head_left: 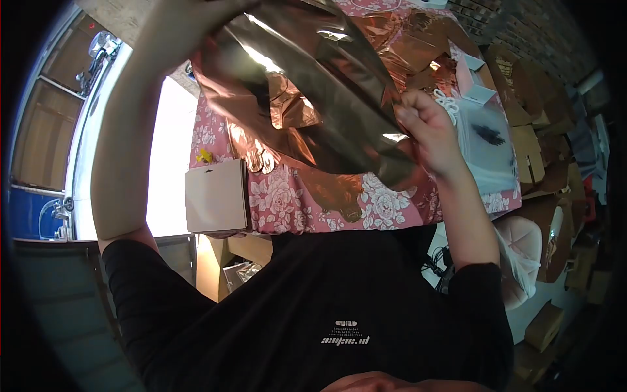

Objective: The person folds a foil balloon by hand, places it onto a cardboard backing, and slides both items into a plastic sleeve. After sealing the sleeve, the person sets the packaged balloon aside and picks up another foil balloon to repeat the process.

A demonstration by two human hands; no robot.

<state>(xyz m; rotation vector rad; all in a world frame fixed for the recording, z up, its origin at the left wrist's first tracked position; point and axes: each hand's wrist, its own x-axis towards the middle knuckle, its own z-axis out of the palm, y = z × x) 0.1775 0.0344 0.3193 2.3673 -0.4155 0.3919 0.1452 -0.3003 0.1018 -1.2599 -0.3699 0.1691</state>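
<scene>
A large, shiny copper-coloured foil sheet is stretched, creased and raised above the table between my two hands. My right hand is closed, pinching the sheet's right edge between thumb and fingers. At the upper left, my left hand grips the other side; it is blurred and its fingertips run out of the picture. Below the sheet, more copper foil lies flat on the cloth, and rounded foil pieces show at the left. Crumpled foil is spread at the back right.
A pink floral cloth covers the table. At its front left corner stands a cardboard piece, with a small yellow item behind. White cord and clear plastic bags lie to the right. Cardboard boxes stand beyond.
</scene>
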